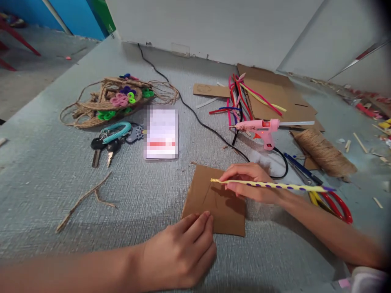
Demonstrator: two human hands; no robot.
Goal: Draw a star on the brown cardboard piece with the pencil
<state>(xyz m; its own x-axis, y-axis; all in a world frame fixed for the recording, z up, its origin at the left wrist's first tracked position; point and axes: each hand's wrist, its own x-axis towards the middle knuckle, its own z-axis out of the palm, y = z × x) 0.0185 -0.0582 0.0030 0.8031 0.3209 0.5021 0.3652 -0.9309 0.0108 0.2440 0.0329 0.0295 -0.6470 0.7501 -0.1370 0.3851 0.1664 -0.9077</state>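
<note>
While the right hand (249,181) grasps a yellow pencil (275,185) with purple spots, its gold end over a brown cardboard square (229,224), the left hand (186,248) rests bent fingertips on that square's lower left; whether it grips the edge, I cannot tell. Two thin lines slant down the cardboard square, which lies on the counter (137,195) just below the frame's centre. Above the right hand sits a pink glue gun (258,127), with a twine spool (325,152) at right. A forked twig (81,202) lies lower left, keys (98,143) above it.
</note>
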